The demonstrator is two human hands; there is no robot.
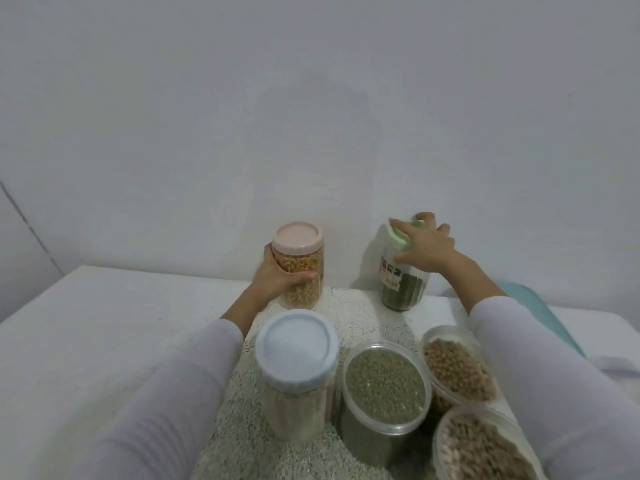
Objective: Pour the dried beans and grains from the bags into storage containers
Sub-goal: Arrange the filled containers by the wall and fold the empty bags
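- Left hand: grip wraps the side of the pink-lidded jar, fingers curled round its clear wall. The jar stands upright at the far end of the surface and is filled nearly to the lid with yellow kernels.
- White-lidded jar: tall, clear, closed, nearest the camera on the left; pale contents, kind cannot be told.
- Open tub of green beans: round, clear plastic, nearly full, just right of the white-lidded jar.
- Green-lidded jar: upright at the far right, labelled, dark green contents in its lower part. Right hand: grip closes over the lid from above, fingers spread round the rim.
- Open tub of tan beans: tilted, touching the green-bean tub.
- Open tub of pale beans: at the lower right edge, partly cut off.
- Surface: speckled, granular texture, flanked by plain white areas; a teal object lies at the right.
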